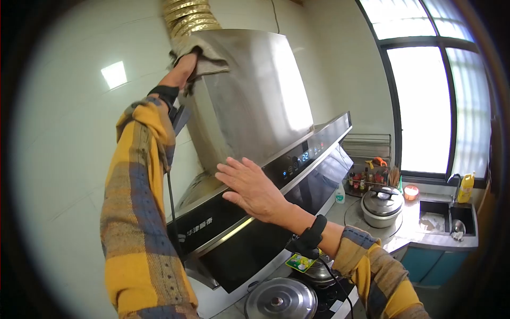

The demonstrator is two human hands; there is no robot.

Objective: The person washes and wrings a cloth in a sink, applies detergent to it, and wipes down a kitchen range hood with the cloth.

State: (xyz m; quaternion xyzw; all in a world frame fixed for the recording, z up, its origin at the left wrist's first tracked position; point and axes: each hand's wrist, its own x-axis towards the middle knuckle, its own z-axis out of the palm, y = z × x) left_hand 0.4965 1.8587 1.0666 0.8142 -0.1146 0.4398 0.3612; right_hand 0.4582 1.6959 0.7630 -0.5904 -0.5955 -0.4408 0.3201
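Observation:
My left hand point(187, 68) reaches up to the top left corner of the steel range hood point(249, 95). It is closed on a grey-beige cloth point(210, 57), which drapes over the hood's upper edge and partly hides the fingers. Lower down, my right hand point(252, 191) is spread flat with nothing in it, in front of the hood's black glass panel point(239, 255). Whether that palm touches the hood I cannot tell. Lit digits show on the control strip point(304, 157).
A gold foil duct point(191, 16) rises behind the hood. Lidded pans point(280, 300) stand on the stove below. To the right are a lidded pot point(381, 207), a sink point(434, 220), a yellow bottle point(466, 187), a spice rack point(366, 178) and a window point(419, 106).

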